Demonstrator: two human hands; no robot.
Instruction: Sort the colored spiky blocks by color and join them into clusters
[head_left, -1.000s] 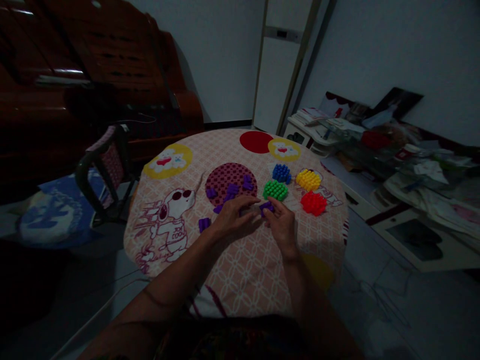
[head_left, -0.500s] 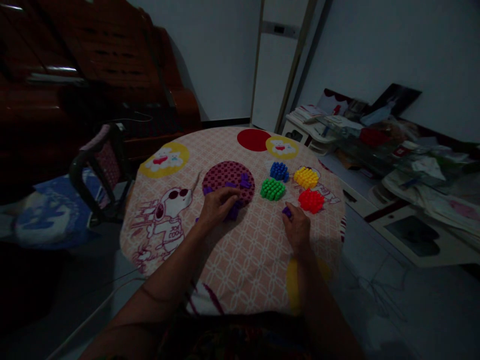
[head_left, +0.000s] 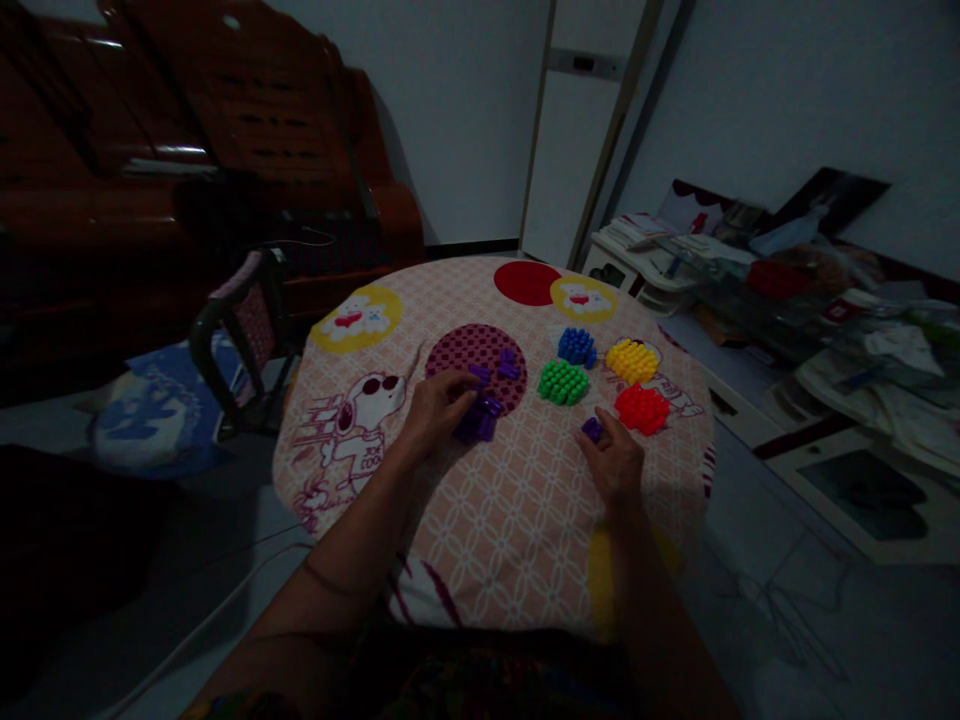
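On the round table, several purple plastic pieces (head_left: 480, 420) lie in a loose heap over a dark checkered circle in the cloth. One small purple piece (head_left: 508, 363) lies a little apart, farther back. My left hand (head_left: 435, 412) is at the heap's left side, fingers curled with the tips against it; whether a piece is between them is hidden. To the right, my right hand (head_left: 616, 458) pinches a purple block (head_left: 592, 429) between thumb and fingers. Beyond it sit tight clusters of green pieces (head_left: 564, 382), blue pieces (head_left: 577, 347), yellow pieces (head_left: 631, 360) and red pieces (head_left: 642, 408).
A patterned tablecloth (head_left: 510, 530) covers the table. A small chair (head_left: 251, 340) stands at its left, and a wooden bench (head_left: 262, 130) is behind. At the right is a low cabinet (head_left: 810, 480) piled with papers and bags. Thin cables lie on the floor.
My left hand has drawn back slightly to the left across the heap, uncovering more purple pieces. My right hand keeps its purple block near the same spot. The camera view has shifted slightly.
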